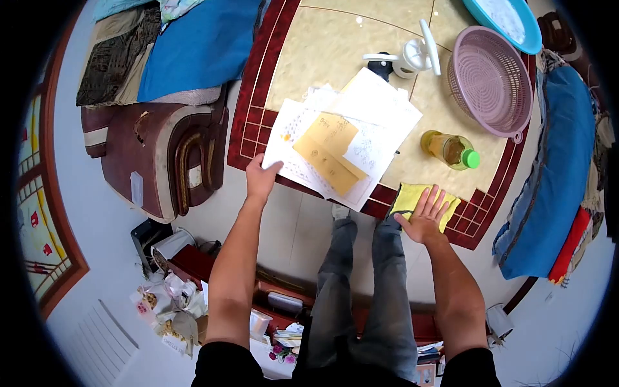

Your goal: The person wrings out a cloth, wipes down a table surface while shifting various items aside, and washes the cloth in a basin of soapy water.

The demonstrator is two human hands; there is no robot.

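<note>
My right hand lies flat with fingers spread on a yellow cloth at the table's front edge. At the front left corner, my left hand touches the edge of the white papers, its thumb and fingers apart. Brown paper pieces rest on the white sheets. Above the cloth, a bottle of yellow liquid with a green cap lies on its side.
The table also bears a white device, a mauve basket and a blue basin. A brown sofa stands left; blue cushions lie right. My legs are below the front edge.
</note>
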